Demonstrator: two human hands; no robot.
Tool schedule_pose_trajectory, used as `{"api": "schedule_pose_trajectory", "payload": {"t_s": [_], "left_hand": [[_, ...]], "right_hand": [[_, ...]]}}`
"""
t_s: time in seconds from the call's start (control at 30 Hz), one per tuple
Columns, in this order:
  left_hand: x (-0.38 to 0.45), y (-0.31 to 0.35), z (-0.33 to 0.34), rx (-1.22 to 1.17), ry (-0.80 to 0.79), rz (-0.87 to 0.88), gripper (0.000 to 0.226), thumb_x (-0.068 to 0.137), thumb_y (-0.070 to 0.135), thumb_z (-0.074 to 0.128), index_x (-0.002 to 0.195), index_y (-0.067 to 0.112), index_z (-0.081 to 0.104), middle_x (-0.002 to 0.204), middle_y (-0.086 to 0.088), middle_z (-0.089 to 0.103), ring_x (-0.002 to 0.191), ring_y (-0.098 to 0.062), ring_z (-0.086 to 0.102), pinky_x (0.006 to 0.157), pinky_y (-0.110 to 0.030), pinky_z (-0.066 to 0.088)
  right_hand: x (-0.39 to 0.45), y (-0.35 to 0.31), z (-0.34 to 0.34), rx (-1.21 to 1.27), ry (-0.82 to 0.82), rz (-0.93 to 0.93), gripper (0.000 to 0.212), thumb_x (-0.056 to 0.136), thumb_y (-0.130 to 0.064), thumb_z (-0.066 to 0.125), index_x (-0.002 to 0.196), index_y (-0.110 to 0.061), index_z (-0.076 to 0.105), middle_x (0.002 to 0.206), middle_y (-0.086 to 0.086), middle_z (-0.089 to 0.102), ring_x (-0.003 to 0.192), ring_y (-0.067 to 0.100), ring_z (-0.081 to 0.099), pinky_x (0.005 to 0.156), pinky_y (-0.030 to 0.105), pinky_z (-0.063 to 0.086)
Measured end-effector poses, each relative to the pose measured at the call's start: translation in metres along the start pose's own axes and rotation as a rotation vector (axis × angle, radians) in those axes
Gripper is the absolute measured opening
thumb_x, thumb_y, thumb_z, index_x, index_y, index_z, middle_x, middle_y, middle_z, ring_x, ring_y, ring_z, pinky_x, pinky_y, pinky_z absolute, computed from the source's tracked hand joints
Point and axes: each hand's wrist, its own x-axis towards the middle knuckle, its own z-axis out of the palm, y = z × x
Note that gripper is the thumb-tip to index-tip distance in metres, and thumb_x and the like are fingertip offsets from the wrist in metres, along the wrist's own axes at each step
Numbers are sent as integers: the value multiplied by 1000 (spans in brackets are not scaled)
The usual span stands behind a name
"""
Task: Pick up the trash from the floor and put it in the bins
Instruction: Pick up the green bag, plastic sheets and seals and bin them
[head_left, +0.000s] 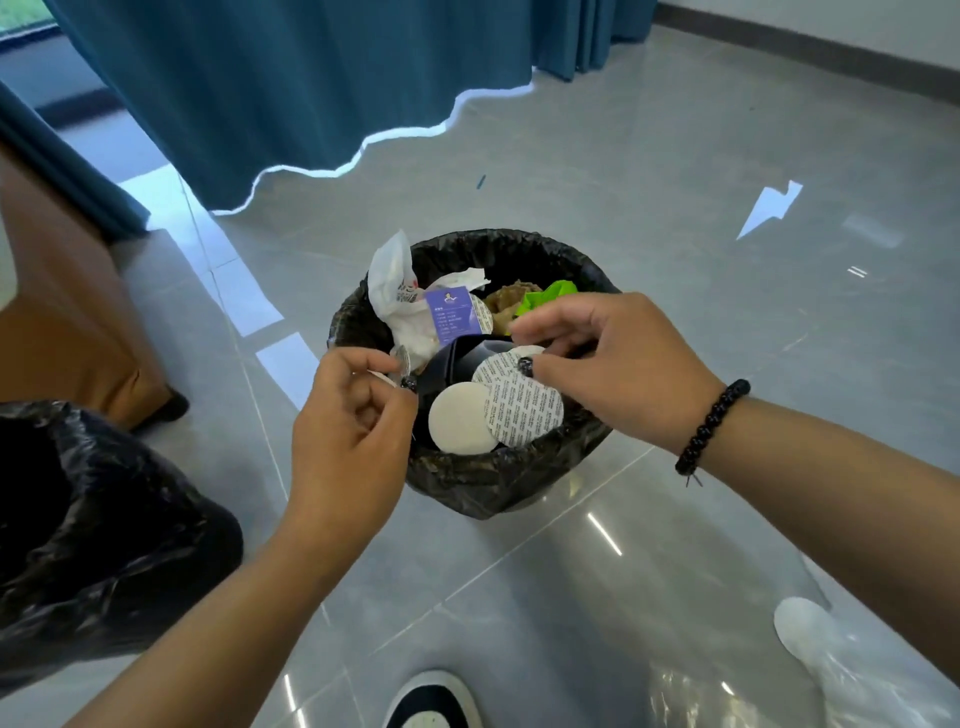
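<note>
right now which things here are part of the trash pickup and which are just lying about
Part of the job:
left hand pinching a small foil seal
right hand over the bin
black-lined bin
round seals in it
second black bag
white piece on the floor

Just there:
blue curtain
brown furniture
shoe

Both hands over round bin lined with black plastic bag (467, 483) on grey tiled floor (675, 218). Left hand (348, 441) pinches small round foil seal (402, 361). Right hand (613, 364) above white printed round seals (524, 410), fingers loosely curled.
</note>
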Motion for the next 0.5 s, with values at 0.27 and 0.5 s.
{"api": "schedule_pose_trajectory", "payload": {"t_s": [0.27, 0.5], "left_hand": [[-62, 14, 37, -107, -289, 137, 13, 83, 6, 58, 87, 19, 60, 55, -1, 53, 45, -7, 42, 43, -21, 38], [-90, 3, 72, 31, -640, 131, 28, 84, -3, 61, 82, 25, 62, 59, -6, 54, 46, -13, 45, 48, -11, 37]], "right_hand": [[-89, 62, -38, -72, 84, 9, 26, 78, -4, 70, 82, -29, 71, 87, -11, 68, 79, 10, 62, 68, 17, 50], [-181, 177, -26, -710, -551, 142, 37, 91, -29, 56, 128, -28, 51, 130, -9, 49, 120, 12, 43, 94, 23, 39]]}}
